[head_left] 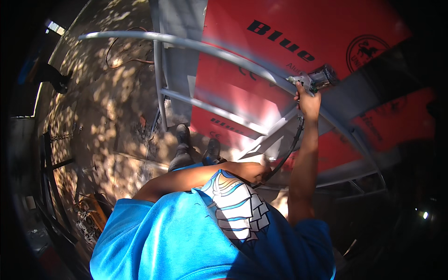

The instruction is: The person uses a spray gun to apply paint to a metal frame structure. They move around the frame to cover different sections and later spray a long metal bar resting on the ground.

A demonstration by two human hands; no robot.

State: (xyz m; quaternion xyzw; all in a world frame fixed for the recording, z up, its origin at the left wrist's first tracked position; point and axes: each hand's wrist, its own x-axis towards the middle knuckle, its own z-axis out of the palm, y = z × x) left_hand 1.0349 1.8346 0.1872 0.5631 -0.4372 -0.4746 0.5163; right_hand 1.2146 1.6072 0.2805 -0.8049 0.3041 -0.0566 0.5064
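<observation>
My right hand [308, 100] is stretched out ahead, closed around the grip of a paint spray gun [303, 83]. A dark round cup [324, 77] sits at the gun's right side. From the gun a black hose [296, 142] curves down to my left hand [259, 172], which is closed around it close to my body. Part of the left hand's fingers is in shadow. Beneath the spray gun runs the curved top tube of a grey metal frame [210, 49], with straight bars joined to it.
Red printed panels [233, 105] lie behind and under the frame. Left of them, a grey sheet [178, 93] borders the sun-dappled ground [105, 112], where a thin brown cord [122, 62] loops. My boots [212, 148] stand near the frame. Dark metal bars [46, 168] are at the far left.
</observation>
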